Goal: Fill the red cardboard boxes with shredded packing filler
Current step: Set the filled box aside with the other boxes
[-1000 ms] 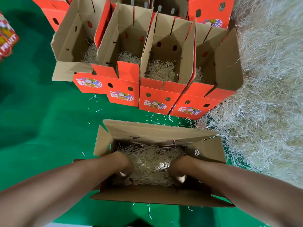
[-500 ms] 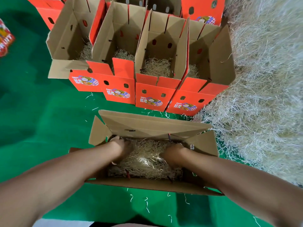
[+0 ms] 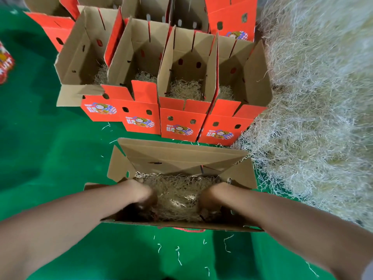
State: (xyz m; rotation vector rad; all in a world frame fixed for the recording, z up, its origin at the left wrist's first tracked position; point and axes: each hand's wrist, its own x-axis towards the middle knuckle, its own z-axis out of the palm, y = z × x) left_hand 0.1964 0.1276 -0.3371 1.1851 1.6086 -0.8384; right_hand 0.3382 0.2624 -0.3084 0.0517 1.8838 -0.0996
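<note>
The left hand (image 3: pixel 141 196) and right hand (image 3: pixel 210 199) were sunk into the filler (image 3: pixel 179 195) inside the open box (image 3: pixel 181 156). Their fingers were buried, so I cannot tell whether they gripped it. Beyond the fingers stood filled red boxes (image 3: pixel 181 126), and to their right lay the loose heap (image 3: pixel 312 118).

Matt brown cardboard was seen inside the open box (image 3: pixel 181 156), and its shredded filler (image 3: pixel 179 190) was pale and wiry. The green floor covering (image 3: pixel 50 158) was seen as smooth.
</note>
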